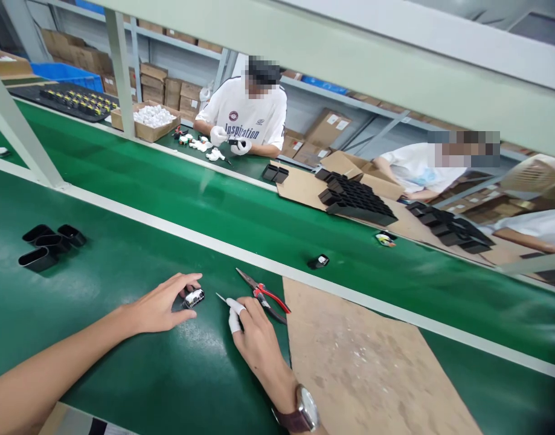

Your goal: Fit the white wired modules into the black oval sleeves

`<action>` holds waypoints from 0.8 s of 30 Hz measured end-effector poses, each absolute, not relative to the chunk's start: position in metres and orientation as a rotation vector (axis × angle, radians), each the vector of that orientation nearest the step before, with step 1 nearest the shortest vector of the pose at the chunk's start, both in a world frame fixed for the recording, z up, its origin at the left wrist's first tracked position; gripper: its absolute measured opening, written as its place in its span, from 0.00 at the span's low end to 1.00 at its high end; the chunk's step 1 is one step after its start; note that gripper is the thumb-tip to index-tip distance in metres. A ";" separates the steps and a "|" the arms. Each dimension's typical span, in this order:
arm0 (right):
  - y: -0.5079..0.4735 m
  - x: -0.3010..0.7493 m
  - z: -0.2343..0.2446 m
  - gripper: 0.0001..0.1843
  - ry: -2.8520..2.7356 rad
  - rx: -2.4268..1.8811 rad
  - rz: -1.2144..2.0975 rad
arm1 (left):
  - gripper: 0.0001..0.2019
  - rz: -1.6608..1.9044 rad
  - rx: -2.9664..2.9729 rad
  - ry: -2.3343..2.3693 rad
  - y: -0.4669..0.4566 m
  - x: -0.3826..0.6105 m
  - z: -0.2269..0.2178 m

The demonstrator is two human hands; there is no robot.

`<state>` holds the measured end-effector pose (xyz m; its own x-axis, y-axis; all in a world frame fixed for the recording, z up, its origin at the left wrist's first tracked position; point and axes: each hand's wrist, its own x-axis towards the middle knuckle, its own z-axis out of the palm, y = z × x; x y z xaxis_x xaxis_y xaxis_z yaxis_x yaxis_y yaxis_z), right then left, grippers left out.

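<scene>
My left hand [162, 305] is curled around a small black housing [195, 298] with a white part and dark pins at its open end. Its fingers lie along the upper side and the thumb is below; the rear of the housing is mostly hidden. My right hand [256, 338], with white finger cots on two digits, pinches a thin pointed metal tool [221, 298]. The tool's tip points toward the housing but stays apart from it. Just beyond the right hand lie long-nose pliers [263, 292] with red and black handles.
Several black oval sleeves [44, 258] stand at the left. A cardboard sheet [359, 362] covers the bench at right. Past a white rail [168, 231], a green belt [214, 208] carries another small housing [321, 261]. Co-workers [247, 115] sit opposite, near racks of black sleeves [359, 205].
</scene>
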<state>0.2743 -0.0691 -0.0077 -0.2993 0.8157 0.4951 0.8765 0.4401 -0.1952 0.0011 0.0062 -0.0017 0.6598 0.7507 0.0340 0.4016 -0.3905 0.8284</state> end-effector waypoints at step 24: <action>-0.062 0.228 0.043 0.16 -2.431 -1.352 -0.416 | 0.38 0.538 2.009 0.874 0.009 0.003 -0.005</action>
